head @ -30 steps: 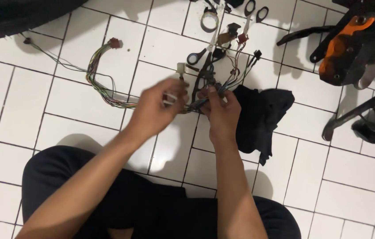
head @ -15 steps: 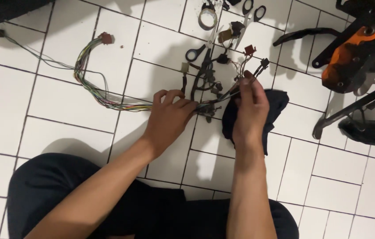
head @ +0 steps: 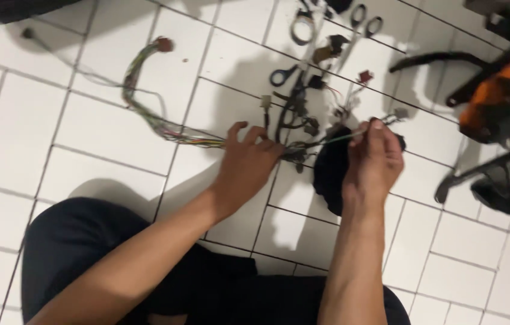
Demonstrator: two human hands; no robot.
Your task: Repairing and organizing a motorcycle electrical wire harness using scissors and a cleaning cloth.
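A multicoloured wire harness lies on the white tiled floor, ending in a reddish connector at the upper left. My left hand pins the harness bundle down near its middle, fingers spread over it. My right hand pinches a thin wire pulled taut out of the bundle toward the right. A black cloth lies under and beside my right hand, partly hidden by it. Black connectors and branch wires fan out above both hands.
Black ring-shaped parts and a loop lie at the top. An orange and black machine part with black brackets stands at the right. My dark-clothed legs fill the bottom.
My right hand has moved right and away from my left hand, drawing a thin wire out of the bundle. My left hand has stayed on the harness.
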